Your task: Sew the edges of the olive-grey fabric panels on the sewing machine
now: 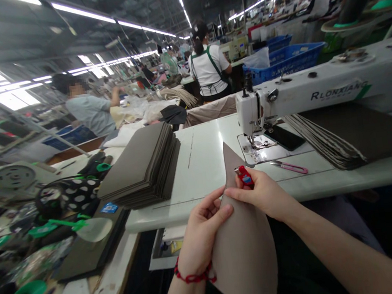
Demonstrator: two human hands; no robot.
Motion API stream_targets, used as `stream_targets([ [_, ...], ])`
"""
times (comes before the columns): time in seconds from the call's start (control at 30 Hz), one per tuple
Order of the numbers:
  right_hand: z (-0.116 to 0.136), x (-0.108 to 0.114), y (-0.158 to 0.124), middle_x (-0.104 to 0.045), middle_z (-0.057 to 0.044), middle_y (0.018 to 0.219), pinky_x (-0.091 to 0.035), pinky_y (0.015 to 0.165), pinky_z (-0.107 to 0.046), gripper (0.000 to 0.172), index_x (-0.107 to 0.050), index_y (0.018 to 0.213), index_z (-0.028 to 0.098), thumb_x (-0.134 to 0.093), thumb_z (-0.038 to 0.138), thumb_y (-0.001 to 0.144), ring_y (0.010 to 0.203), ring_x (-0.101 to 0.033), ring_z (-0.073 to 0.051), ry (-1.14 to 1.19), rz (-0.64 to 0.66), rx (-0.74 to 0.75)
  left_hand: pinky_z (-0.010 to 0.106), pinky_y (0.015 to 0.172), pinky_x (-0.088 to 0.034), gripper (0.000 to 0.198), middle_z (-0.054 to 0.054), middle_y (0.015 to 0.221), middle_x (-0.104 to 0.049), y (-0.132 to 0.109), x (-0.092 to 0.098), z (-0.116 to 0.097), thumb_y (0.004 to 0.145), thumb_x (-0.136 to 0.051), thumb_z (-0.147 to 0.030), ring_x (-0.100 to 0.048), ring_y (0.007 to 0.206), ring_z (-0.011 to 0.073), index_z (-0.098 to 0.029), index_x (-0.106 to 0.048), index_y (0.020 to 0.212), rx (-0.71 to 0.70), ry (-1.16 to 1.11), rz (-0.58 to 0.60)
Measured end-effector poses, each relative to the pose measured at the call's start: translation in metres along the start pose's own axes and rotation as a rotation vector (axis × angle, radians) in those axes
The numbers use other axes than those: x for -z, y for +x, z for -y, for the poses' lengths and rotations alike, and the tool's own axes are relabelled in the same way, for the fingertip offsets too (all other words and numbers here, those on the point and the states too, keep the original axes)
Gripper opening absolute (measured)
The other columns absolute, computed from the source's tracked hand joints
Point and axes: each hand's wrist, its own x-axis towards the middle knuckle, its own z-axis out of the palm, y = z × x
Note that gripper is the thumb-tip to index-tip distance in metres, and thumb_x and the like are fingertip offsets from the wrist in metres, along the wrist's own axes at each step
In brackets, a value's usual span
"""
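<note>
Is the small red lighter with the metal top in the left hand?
No, the right hand holds the red lighter, while the left hand grips the thin grey-brown sheet.

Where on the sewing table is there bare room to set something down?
The tabletop is bare between the left stack and the held grey piece. Right of it, the phone, pink tool and other stack crowd the sewing machine.

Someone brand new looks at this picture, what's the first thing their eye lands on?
Probably the small bright-red lighter with a metal top, held in the right hand, which together with the left hand grips a bent grey-taupe sheet in the foreground. Next would likely come the long white sewing machine across the right of the pale green tabletop, and the thick stack of dark grey-brown panels on the tabletop's left.
</note>
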Motion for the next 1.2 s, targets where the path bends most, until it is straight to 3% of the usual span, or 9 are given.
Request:
stream_targets([
  [0.33,0.0,-0.002,0.001,-0.038,0.007,0.059,-0.028,0.05,-0.024,0.039,-0.04,0.069,0.022,-0.067,0.049,0.078,0.054,-0.033,-0.01,0.093,-0.055,-0.016,0.027,0.072,-0.05,0.045,0.003,0.087,-0.063,0.001,-0.001,-0.004,0.076,-0.077,-0.027,-0.062,0.078,0.0157,-0.024,-0.064,0.119,0.002,-0.022,0.041],
  [0.67,-0.001,0.003,-0.002,-0.036,0.007,0.058,-0.028,0.05,-0.025,0.037,-0.041,0.07,0.022,-0.064,0.049,0.081,0.052,-0.033,-0.01,0.146,-0.086,-0.004,0.027,0.072,-0.051,0.049,0.004,0.088,-0.065,0.004,-0.001,-0.007,0.071,-0.08,-0.032,-0.063,0.078,0.0173,-0.021,-0.065,0.117,-0.023,0.044,-0.03],
  [0.73,0.004,0.007,-0.008,-0.035,0.007,0.058,-0.027,0.05,-0.025,0.035,-0.042,0.071,0.022,-0.061,0.049,0.083,0.051,-0.031,-0.01,0.154,-0.145,0.019,0.025,0.07,-0.05,0.05,0.003,0.089,-0.064,0.001,0.008,-0.029,0.071,-0.08,-0.034,-0.062,0.077,0.0156,-0.023,-0.065,0.117,-0.109,0.15,-0.11],
  [0.83,0.011,0.016,-0.018,-0.036,0.006,0.059,-0.029,0.053,-0.027,0.033,-0.044,0.072,0.022,-0.059,0.047,0.086,0.054,-0.032,-0.011,0.116,-0.21,0.073,0.022,0.066,-0.048,0.051,0.0,0.09,-0.064,-0.015,0.026,-0.095,0.071,-0.078,-0.039,-0.059,0.075,0.0135,-0.026,-0.065,0.118,-0.376,0.476,-0.348],
  [0.93,0.014,0.022,-0.024,-0.038,0.004,0.062,-0.032,0.056,-0.027,0.032,-0.045,0.071,0.022,-0.06,0.046,0.087,0.057,-0.036,-0.012,0.055,-0.199,0.085,0.034,0.073,-0.047,0.048,-0.003,0.092,-0.064,-0.029,0.044,-0.184,0.081,-0.064,-0.046,-0.059,0.078,0.0161,-0.03,-0.059,0.126,-0.706,1.059,-0.711],
  [1.0,0.013,0.019,-0.025,-0.04,0.004,0.065,-0.033,0.058,-0.027,0.031,-0.047,0.073,0.022,-0.06,0.046,0.086,0.06,-0.038,-0.013,0.035,-0.165,0.075,0.047,0.081,-0.043,0.041,-0.003,0.091,-0.062,-0.021,0.052,-0.234,0.086,-0.055,-0.042,-0.061,0.091,0.0259,-0.03,-0.06,0.125,-0.832,1.543,-0.917],
  [1.1,0.008,0.005,-0.025,-0.044,0.003,0.071,-0.037,0.063,-0.026,0.029,-0.048,0.076,0.022,-0.06,0.046,0.086,0.066,-0.044,-0.014,0.05,-0.084,0.049,0.052,0.087,-0.04,0.041,0.009,0.111,-0.06,0.028,0.06,-0.27,0.088,-0.048,-0.023,-0.053,0.112,0.0386,-0.022,-0.058,0.128,-0.705,1.895,-0.932],
  [1.13,0.006,-0.001,-0.026,-0.046,0.002,0.073,-0.038,0.065,-0.026,0.028,-0.048,0.076,0.022,-0.06,0.045,0.086,0.068,-0.046,-0.014,0.063,-0.051,0.036,0.052,0.088,-0.039,0.039,0.015,0.117,-0.057,0.051,0.062,-0.269,0.09,-0.048,-0.021,-0.05,0.114,0.0395,-0.017,-0.058,0.127,-0.567,1.908,-0.901],
  [1.2,0.002,-0.01,-0.031,-0.05,0.001,0.076,-0.04,0.067,-0.026,0.026,-0.049,0.079,0.022,-0.059,0.044,0.087,0.071,-0.048,-0.015,0.066,0.001,0.017,0.051,0.085,-0.043,0.033,0.025,0.115,-0.056,0.096,0.066,-0.255,0.09,-0.052,-0.025,-0.052,0.11,0.0403,-0.004,-0.064,0.113,-0.455,1.898,-0.854],
])
